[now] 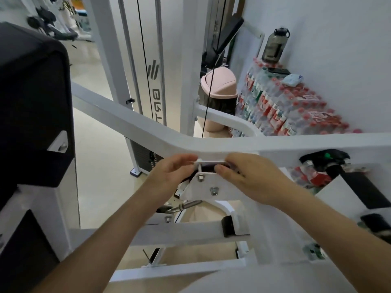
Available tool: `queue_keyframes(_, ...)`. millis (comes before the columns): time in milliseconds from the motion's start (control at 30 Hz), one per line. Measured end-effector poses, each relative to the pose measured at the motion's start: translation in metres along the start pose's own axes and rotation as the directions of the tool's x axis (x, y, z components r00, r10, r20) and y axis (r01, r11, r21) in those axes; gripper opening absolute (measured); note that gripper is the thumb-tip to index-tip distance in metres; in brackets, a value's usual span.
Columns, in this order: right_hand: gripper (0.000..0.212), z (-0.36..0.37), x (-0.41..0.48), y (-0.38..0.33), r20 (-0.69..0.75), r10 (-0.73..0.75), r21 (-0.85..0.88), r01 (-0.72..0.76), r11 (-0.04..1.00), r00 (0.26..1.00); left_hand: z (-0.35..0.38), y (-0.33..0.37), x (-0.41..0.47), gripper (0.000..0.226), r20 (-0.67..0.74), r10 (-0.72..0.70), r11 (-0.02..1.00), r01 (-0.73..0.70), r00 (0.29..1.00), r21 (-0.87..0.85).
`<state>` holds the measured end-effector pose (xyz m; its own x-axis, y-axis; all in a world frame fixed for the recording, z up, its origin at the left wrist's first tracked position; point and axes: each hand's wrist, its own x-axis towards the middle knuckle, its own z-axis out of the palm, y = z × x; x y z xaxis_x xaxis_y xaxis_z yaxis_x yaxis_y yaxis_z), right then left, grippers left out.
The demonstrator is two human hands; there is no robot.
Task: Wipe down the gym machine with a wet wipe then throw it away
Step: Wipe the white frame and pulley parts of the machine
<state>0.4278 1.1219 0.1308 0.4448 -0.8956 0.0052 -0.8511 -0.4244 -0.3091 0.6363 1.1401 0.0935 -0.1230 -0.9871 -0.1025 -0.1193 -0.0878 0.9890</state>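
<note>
The machine (148,132) has a bracket (208,185) under its bent white bar. The right hand (249,176) pinches the bracket's top; the left hand (173,171) curls at its end, grip unclear. No wipe shows, so wiping looks unfinished, and the pink bin (219,83) stands well behind.

My left hand (169,172) and right hand (249,178) meet at the white bolted metal bracket (211,187), just under the white bent steel frame bar (148,127). Far left: black padded backrest (31,92). Behind the bar: pink swing-lid plastic bin (219,87); right of it, stacked shrink-wrapped water bottle packs (285,111), with dark translucent jug (275,45) on top.
</note>
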Motion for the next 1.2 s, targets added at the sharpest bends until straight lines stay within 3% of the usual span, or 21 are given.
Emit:
queue_keyframes(133,0.041,-0.007,-0.002,0.013,-0.069,0.043,0.102,-0.036,0.994,0.997,0.001,0.002,0.005,0.023,0.016,0.027,0.999,-0.027,1.0,0.042)
queue_keyframes(300,0.022,0.017,0.013,-0.037,-0.127,-0.105,0.047,0.112,0.993,0.986,0.005,0.007,0.006,0.026,0.025,0.096,0.995,-0.096,0.995,0.018)
queue_keyframes(400,0.032,0.007,0.002,-0.007,-0.143,-0.03,0.083,0.043,0.996,0.989,0.0,0.007,0.005,0.026,0.032,0.136,0.983,-0.139,0.99,0.123)
queue_keyframes(500,0.032,-0.006,-0.007,0.008,-0.317,0.047,0.046,-0.034,0.998,0.947,0.002,0.006,0.006,0.026,0.04,0.138,0.98,-0.142,0.99,0.139)
queue_keyframes(567,0.028,-0.007,0.006,-0.013,-0.418,-0.071,0.039,0.096,0.995,0.906,0.001,0.009,0.008,0.024,0.009,0.094,0.994,-0.095,0.996,0.056)
queue_keyframes(600,0.027,-0.004,0.015,-0.03,-0.401,-0.152,0.029,0.179,0.983,0.903,-0.001,0.012,0.008,0.025,-0.023,0.053,0.997,-0.054,0.998,-0.05)
queue_keyframes(667,0.024,0.011,0.031,-0.055,-0.209,-0.3,-0.083,0.289,0.954,0.931,-0.011,0.012,0.009,0.029,-0.083,0.002,0.98,-0.019,0.997,-0.197)
queue_keyframes(767,0.018,0.042,0.031,-0.056,-0.034,-0.47,-0.394,0.42,0.817,0.882,-0.02,0.003,0.002,0.033,-0.03,0.039,0.998,-0.041,0.999,-0.056)
queue_keyframes(901,0.038,0.04,0.009,-0.029,-0.05,-0.538,-0.45,0.462,0.764,0.842,-0.017,-0.001,-0.002,0.035,0.029,0.112,0.993,-0.111,0.993,-0.033)
queue_keyframes(1001,0.046,0.029,-0.01,-0.009,-0.143,-0.501,-0.272,0.453,0.849,0.854,-0.009,0.003,0.003,0.026,0.076,0.143,0.988,-0.147,0.987,0.042)
queue_keyframes(1067,0.038,0.024,-0.017,0.005,-0.274,-0.456,-0.197,0.415,0.888,0.847,-0.002,0.003,0.006,0.024,0.038,0.158,0.981,-0.161,0.987,0.106)
queue_keyframes(1134,0.023,0.023,-0.023,0.008,-0.407,-0.466,-0.264,0.387,0.884,0.786,0.003,0.001,0.006,0.022,-0.062,0.21,0.968,-0.198,0.976,0.157)
queue_keyframes(1201,0.011,0.027,-0.026,0.002,-0.451,-0.537,-0.365,0.402,0.84,0.713,0.004,-0.001,0.003,0.024,-0.132,0.299,0.931,-0.26,0.945,0.255)
